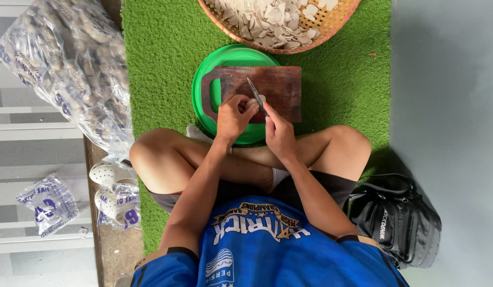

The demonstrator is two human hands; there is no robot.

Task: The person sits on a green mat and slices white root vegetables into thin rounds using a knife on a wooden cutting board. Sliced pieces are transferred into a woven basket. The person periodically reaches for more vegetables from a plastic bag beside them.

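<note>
- Cutting board [273, 85], centre of frame: dark reddish wood, worn, matt.
- Knife [255, 95], on the board: grey metal blade, dull sheen.
- Basin [204, 79], under the board: green plastic, smooth, glossy.
- Mat [161, 64], middle of frame: green artificial turf, rough, tufted.
- Basket [331, 21], top edge: woven cane, matt, pink-trimmed rim.
- Slices [267, 21], in the basket: pale, dry, chalky-looking.
- Sack [71, 69], upper left: clear plastic film, crinkled, shiny.
- Bag [400, 218], lower right: black synthetic cloth, slight sheen.
- Shirt [267, 250], bottom: blue sports fabric, smooth.

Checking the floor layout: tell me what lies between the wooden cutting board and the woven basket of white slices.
In the head view, only bare green turf mat separates the cutting board from the basket.
</note>
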